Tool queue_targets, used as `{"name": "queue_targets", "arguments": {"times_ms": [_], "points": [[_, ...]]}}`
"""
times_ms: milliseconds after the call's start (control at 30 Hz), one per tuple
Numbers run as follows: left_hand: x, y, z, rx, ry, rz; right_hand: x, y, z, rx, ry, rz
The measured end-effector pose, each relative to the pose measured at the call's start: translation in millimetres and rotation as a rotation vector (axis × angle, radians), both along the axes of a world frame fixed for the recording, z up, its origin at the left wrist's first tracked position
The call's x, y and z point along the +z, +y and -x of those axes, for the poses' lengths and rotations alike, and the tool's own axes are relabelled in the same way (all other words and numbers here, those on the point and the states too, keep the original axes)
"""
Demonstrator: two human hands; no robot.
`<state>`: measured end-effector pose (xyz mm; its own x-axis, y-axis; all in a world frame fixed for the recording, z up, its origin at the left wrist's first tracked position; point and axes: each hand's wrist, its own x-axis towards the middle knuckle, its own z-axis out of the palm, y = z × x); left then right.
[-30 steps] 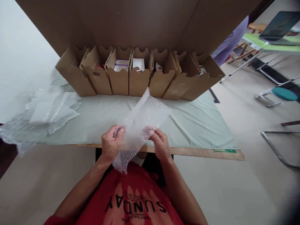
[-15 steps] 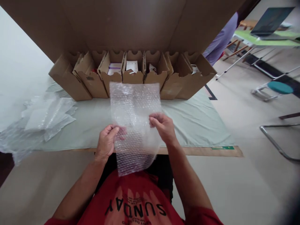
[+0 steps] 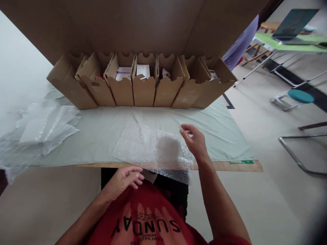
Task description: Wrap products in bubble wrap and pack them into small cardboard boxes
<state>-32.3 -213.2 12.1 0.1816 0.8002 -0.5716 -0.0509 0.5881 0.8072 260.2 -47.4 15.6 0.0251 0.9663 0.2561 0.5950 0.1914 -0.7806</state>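
Observation:
A clear sheet of bubble wrap (image 3: pixel 145 141) lies slantwise on the pale green cloth (image 3: pixel 99 136), its near right corner hanging over the table's front edge. A darker square patch shows in its right half; I cannot make out whether that is a shadow or something under it. My right hand (image 3: pixel 194 140) hovers by the sheet's right end, fingers loosely curved and apart, holding nothing. Off the front edge, close to my shirt, my left hand (image 3: pixel 128 178) is empty with its fingers spread, just short of the sheet.
Several cardboard bins (image 3: pixel 144 90) stand in a row at the back, some with small boxes inside, under a large cardboard panel (image 3: pixel 143 27). Bubble wrap pieces (image 3: pixel 38 126) are piled at left. To the right are a green table (image 3: pixel 293 46) with a laptop, and a teal stool (image 3: pixel 300 96).
The bubble wrap, held upright between both hands before, now lies on the table, released. My left hand has moved toward my body, my right hand to the right.

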Motion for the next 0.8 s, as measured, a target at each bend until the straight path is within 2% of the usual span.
{"name": "queue_targets", "arguments": {"times_ms": [100,167,200,267,333,433,533,600,667,733,800], "points": [[8.0,16.5,32.3,0.121,0.443,-0.292,-14.7,-68.9,-40.0,-0.250,-0.009,0.085],[9.9,39.5,52.8,0.207,0.808,-0.474,-26.9,-110.7,-52.1,-0.374,0.005,0.163],[9.0,52.5,60.8,0.209,0.976,-0.539,-33.5,-128.0,-53.5,-0.393,0.034,0.216],[3.3,76.9,69.8,0.111,1.244,-0.583,-46.1,-153.0,-48.7,-0.379,0.105,0.306],[-5.6,94.9,69.8,-0.024,1.410,-0.527,-55.9,-165.2,-37.7,-0.347,0.187,0.368],[-17.5,106.9,60.1,-0.134,1.441,-0.389,-59.7,-168.0,-20.9,-0.314,0.353,0.429],[-18.8,105.1,51.5,-0.128,1.369,-0.395,-46.0,-163.9,-13.0,-0.260,0.392,0.423],[-13.3,99.2,50.7,-0.031,1.332,-0.478,-28.2,-157.7,-13.4,-0.238,0.265,0.342],[-5.6,91.8,53.8,0.119,1.257,-0.523,-8.3,-145.9,-16.1,-0.219,0.128,0.227],[0.3,84.9,59.5,0.254,1.141,-0.505,7.2,-127.6,-18.7,-0.192,0.072,0.139],[1.3,80.9,65.2,0.331,1.057,-0.485,13.6,-104.3,-19.8,-0.181,0.070,0.106]]}}
